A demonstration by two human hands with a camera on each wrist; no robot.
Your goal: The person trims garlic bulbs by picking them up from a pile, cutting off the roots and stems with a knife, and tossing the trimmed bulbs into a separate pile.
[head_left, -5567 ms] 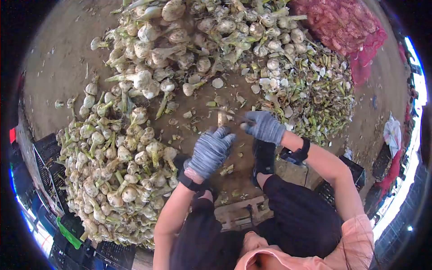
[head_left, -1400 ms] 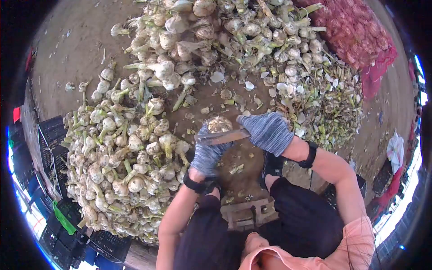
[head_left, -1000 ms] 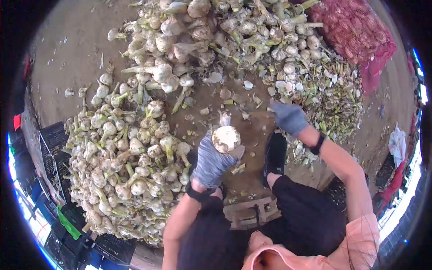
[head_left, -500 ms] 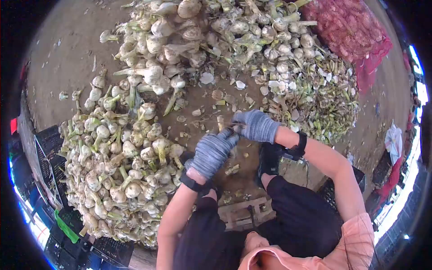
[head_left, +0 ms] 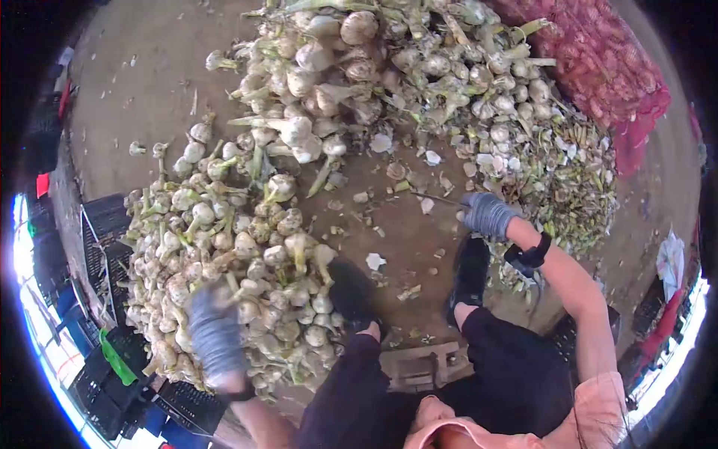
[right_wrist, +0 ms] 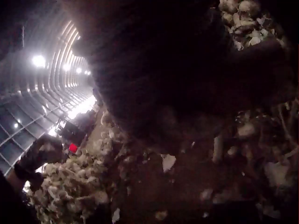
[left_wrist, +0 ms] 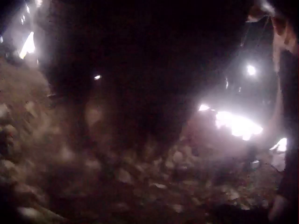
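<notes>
My right hand [head_left: 488,215], in a grey striped glove, grips a knife whose thin blade [head_left: 437,197] points left over the bare ground. My gloved left hand [head_left: 215,333] is over the left pile of garlic bulbs [head_left: 258,251], its fingers blurred by motion; I cannot tell whether it holds a bulb. In the left wrist view the hand is a dark shape against blurred surroundings. The right wrist view has the right hand [right_wrist: 177,84] dark, with the garlic pile [right_wrist: 70,191] at the lower left.
Another heap of garlic with long stems [head_left: 314,67] lies ahead. Trimmed scraps [head_left: 561,179] are heaped at the right, below a red mesh sack [head_left: 598,67]. Pale flakes, one a white piece [head_left: 375,261], lie near the black shoes [head_left: 470,273]. Black crates [head_left: 105,232] stand far left.
The hands were together at a garlic bulb half a second ago. The left hand has swung left and down over the pile; the right hand has moved right with the knife.
</notes>
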